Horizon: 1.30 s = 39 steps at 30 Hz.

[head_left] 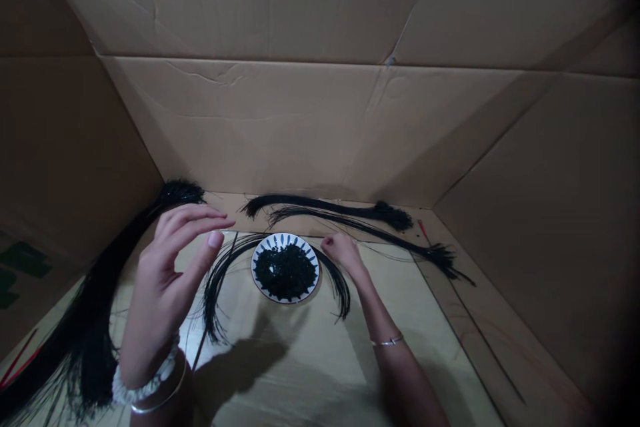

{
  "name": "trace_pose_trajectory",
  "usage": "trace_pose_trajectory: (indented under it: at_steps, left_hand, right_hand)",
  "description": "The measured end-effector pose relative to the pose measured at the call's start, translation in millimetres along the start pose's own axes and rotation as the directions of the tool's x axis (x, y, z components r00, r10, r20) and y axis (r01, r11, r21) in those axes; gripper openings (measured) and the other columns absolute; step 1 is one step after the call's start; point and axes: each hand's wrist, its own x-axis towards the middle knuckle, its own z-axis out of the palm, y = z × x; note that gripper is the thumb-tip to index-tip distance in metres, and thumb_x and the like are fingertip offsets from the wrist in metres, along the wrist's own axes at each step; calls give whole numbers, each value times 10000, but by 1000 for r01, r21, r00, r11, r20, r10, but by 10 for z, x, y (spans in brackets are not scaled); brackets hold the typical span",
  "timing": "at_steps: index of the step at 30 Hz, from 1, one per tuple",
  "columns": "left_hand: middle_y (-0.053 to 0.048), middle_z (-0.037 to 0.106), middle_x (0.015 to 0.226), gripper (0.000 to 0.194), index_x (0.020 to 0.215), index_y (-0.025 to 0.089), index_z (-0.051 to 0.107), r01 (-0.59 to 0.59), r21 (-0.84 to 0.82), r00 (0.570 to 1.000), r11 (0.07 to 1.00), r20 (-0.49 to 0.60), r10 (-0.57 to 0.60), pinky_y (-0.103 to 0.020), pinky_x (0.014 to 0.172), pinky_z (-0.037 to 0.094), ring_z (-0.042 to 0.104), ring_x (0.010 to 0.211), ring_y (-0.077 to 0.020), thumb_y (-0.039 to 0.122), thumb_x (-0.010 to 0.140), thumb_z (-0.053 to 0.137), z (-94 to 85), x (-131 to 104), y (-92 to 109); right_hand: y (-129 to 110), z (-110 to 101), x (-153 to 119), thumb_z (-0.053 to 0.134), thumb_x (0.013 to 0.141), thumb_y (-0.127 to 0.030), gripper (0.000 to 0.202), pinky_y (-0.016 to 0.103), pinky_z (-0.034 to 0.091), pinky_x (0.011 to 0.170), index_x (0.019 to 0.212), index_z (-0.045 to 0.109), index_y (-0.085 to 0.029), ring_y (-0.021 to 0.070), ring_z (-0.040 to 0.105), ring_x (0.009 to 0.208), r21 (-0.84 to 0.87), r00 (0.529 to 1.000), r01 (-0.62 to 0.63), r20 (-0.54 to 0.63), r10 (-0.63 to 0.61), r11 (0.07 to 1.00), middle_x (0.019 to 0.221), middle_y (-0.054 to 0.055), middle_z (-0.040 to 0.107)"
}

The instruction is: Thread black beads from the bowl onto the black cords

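Observation:
My left hand (173, 267) is raised to the left of a small plate, its fingers stretched out and the thumb apart from them. I see nothing held in it. My right hand (341, 252) is closed beside the plate's right rim, above a curved bundle of black strands (342, 290). Whatever its fingers hold, if anything, is hidden. The white plate (258, 285) has blue marks round its rim and bears a heap of small, shiny black pieces (287, 271). The curved bundle passes behind the plate, and its other end (213, 307) fans out on the left.
Two black strand bundles (320, 203) (360, 221) lie behind the plate. A large, thick bundle (107, 260) runs down the left side. Cardboard walls (280, 127) enclose the pale work surface (390, 293). A thin dark rod (487, 340) lies on the right.

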Motion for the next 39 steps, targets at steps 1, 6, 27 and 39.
trace_pose_trajectory:
  at_steps: [1, 6, 27, 39]
  left_hand:
    - [-5, 686, 1142, 161, 1059, 291, 747, -3, 0, 1000, 1000, 7, 3, -365, 1001, 451, 588, 1153, -193, 270, 985, 606, 1, 0, 0]
    - [-3, 684, 1128, 152, 1069, 280, 729, -41, -3, 995, 999, 86, 41, -337, 975, 462, 595, 1123, -178, 244, 985, 608, 22, 14, 13]
    - [-46, 631, 1296, 263, 1176, 263, 658, -438, -72, 692, 896, 609, 388, -425, 1011, 460, 526, 1249, -227, 117, 973, 576, 597, -31, -14]
    - [-39, 716, 1001, 177, 1055, 202, 672, -447, -14, 831, 895, 365, 420, -335, 793, 440, 631, 908, -167, 85, 923, 669, 334, -10, 17]
  right_hand:
    - [6, -17, 9, 636, 965, -356, 219, 373, 570, 810, 1007, 686, -147, 190, 684, 895, 89, 1000, 4, 25, -6, 996, 1025, 52, 710]
    - [-97, -116, -54, 620, 884, -331, 213, 272, 438, 552, 777, 650, -150, 151, 576, 580, 546, 983, 53, 120, -140, 836, 640, 6, 641]
    - [-1173, -412, -994, 763, 725, -186, 298, 208, 391, 543, 1001, 655, -211, 120, 542, 692, 985, 828, -69, 143, -542, 155, 825, -5, 611]
    - [-509, -664, -420, 518, 995, -228, 194, 342, 525, 825, 1004, 694, -148, 212, 676, 914, 227, 973, 231, -68, -221, 946, 944, 89, 720]
